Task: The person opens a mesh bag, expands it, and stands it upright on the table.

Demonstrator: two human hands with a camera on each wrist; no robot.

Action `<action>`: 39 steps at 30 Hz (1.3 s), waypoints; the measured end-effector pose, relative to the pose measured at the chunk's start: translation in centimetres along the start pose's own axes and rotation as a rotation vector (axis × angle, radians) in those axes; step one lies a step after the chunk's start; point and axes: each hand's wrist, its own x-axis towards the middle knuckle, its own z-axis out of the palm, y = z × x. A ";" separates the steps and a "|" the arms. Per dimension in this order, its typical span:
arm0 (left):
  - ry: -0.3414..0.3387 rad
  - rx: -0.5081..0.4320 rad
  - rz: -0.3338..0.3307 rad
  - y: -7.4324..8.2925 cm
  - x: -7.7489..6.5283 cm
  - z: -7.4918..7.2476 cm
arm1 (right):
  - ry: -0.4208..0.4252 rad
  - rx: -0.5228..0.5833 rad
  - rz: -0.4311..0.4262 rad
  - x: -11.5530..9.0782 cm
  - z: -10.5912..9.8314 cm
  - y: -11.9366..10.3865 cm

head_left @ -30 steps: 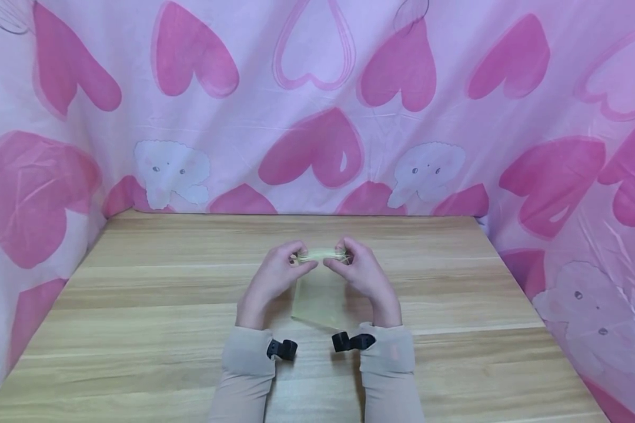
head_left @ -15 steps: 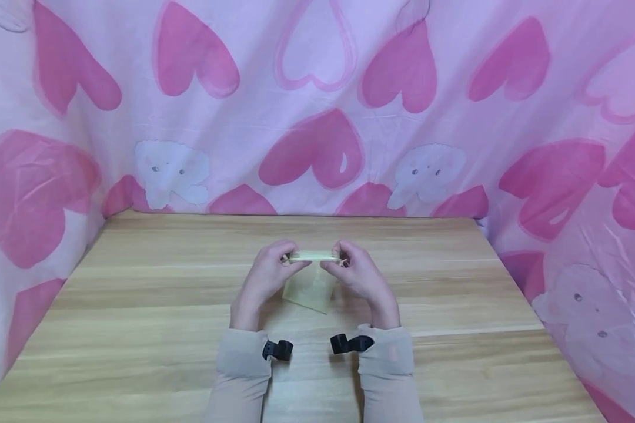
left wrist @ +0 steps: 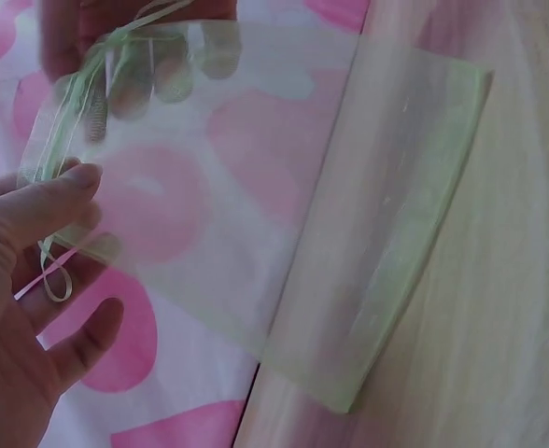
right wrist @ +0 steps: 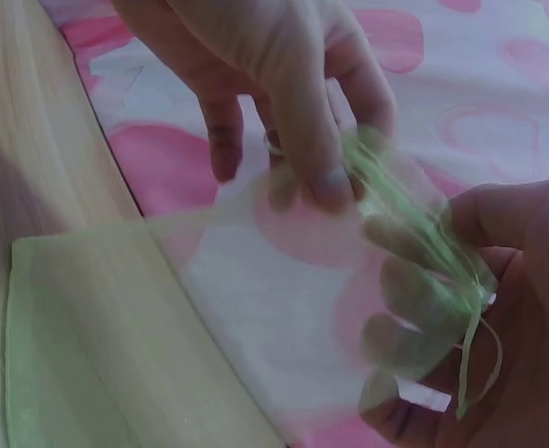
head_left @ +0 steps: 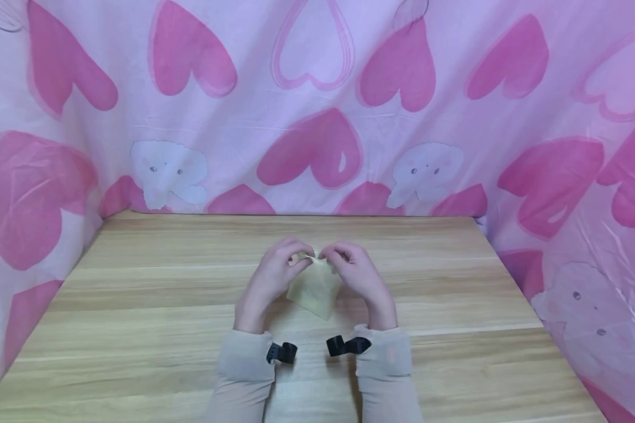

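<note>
A sheer pale-green drawstring pouch hangs between my hands over the table, its lower edge toward me. My left hand pinches the gathered mouth at its left side. On the other side, my right hand holds the same gathered edge, fingertips close to the left ones. In the left wrist view, the left thumb lies over the bunched cord channel and a loop of drawstring dangles by the fingers. Through the mesh in the right wrist view, right-hand fingers show behind the pouch, and cord ends hang below the thumb.
A wood-grain table spreads under both arms. Pink cloth with hearts and cartoon animals walls off the back and both sides. A black camera mount sits on the left wrist, another on the right.
My hands have come closer together, so the pouch's mouth, stretched wide between them half a second ago, is now bunched up. The body of the pouch has swung and turned slightly below them.
</note>
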 end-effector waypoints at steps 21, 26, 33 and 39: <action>0.328 0.009 -0.045 0.6 0.5 1.3 | 0.056 -0.100 0.027 0.4 0.7 0.1; 0.168 -0.070 -0.243 1.7 0.5 1.2 | 0.080 -0.082 0.005 0.5 0.7 -0.1; 0.115 -0.180 -0.310 3.0 0.9 2.4 | 0.094 -0.062 -0.040 0.5 0.9 -0.7; 0.159 -0.125 -0.228 2.9 1.1 2.3 | 0.141 -0.119 -0.045 0.5 0.9 -0.5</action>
